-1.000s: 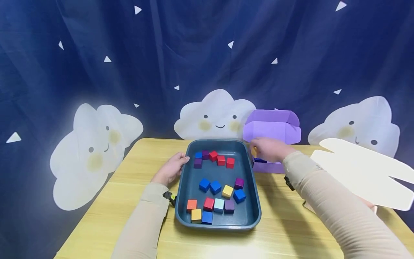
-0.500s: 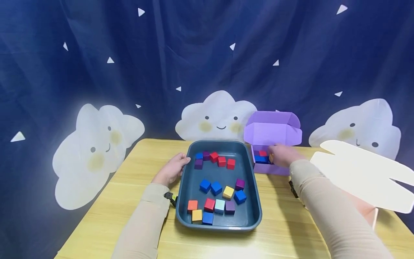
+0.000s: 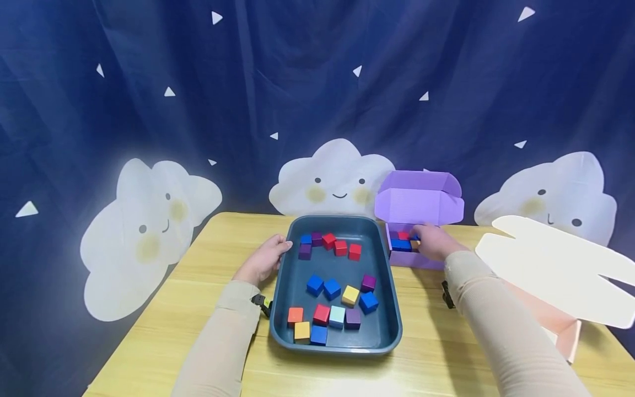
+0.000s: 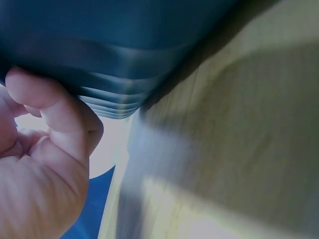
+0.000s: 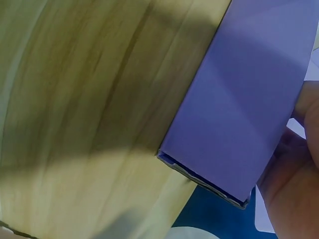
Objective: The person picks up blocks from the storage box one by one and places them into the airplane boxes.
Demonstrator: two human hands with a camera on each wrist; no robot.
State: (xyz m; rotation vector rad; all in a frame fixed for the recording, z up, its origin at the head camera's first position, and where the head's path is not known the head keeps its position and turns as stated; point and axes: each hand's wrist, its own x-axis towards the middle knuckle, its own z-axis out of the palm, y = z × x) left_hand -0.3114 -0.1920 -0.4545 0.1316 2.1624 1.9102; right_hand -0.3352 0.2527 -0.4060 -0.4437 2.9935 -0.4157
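A navy curtain (image 3: 317, 71) printed with smiling clouds hangs behind the wood-grain table (image 3: 416, 331). Your left hand (image 3: 263, 258) grips the left rim of the dark tray (image 3: 335, 349), thumb over the edge. Just beside the tray, to its right, stands the open purple box (image 3: 414, 261); your right hand (image 3: 435, 242) reaches inside, fingertips at an orange-brown block (image 3: 415, 245), but whether they pinch it you cannot tell. Knuckles knocking the front wall could shift so light a carton, and a block pushed in askew could jam against the blue blocks (image 3: 401, 245). A tug on the tray might send its loose cubes (image 3: 350, 296) sliding. Right of the tray, a lowered sleeve (image 3: 501, 320) could drag the pink box (image 3: 565, 342). The tray looks like smooth, round-cornered plastic; the boxes, folded cardboard with a matte skin; the cubes, hard and crisp-edged with a slight sheen.
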